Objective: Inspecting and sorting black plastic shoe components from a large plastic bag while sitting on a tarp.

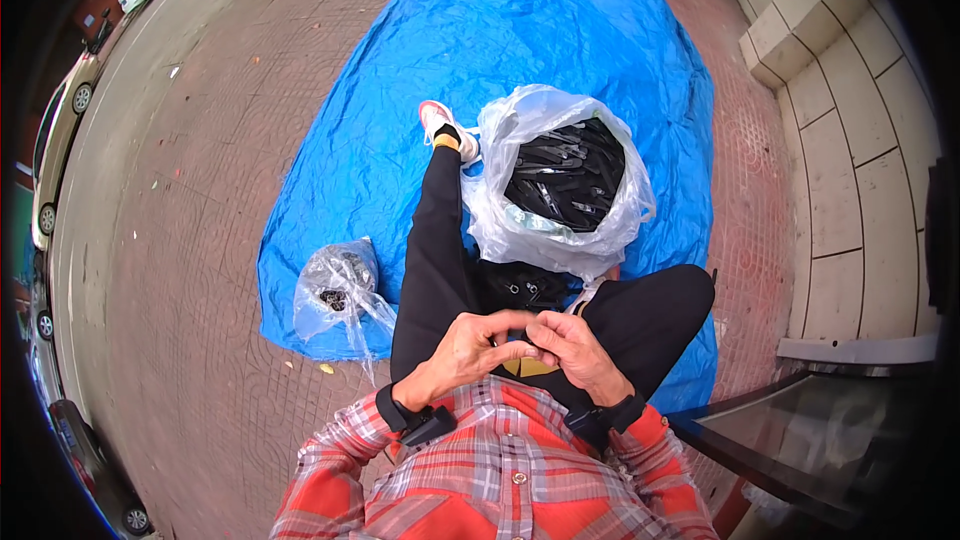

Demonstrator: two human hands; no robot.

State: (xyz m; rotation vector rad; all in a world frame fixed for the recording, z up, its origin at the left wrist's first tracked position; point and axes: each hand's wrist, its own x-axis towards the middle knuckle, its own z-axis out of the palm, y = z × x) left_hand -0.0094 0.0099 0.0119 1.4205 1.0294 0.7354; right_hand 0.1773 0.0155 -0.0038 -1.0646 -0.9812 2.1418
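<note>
Ahead, open plastic bag of black parts, blue tarp beneath

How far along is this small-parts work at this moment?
Done: hard to judge; a small clear bag on the blue tarp holds a few dark pieces. In hand: left hand and right hand meet over the lap, any part between them hidden. Left: the large clear bag is full of black parts.

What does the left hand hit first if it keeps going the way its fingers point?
The left hand points right, toward the right hand; their fingertips already meet over a small dark piece that is mostly hidden. So it would likely meet the right hand's fingers first, though depth is unclear.
</note>
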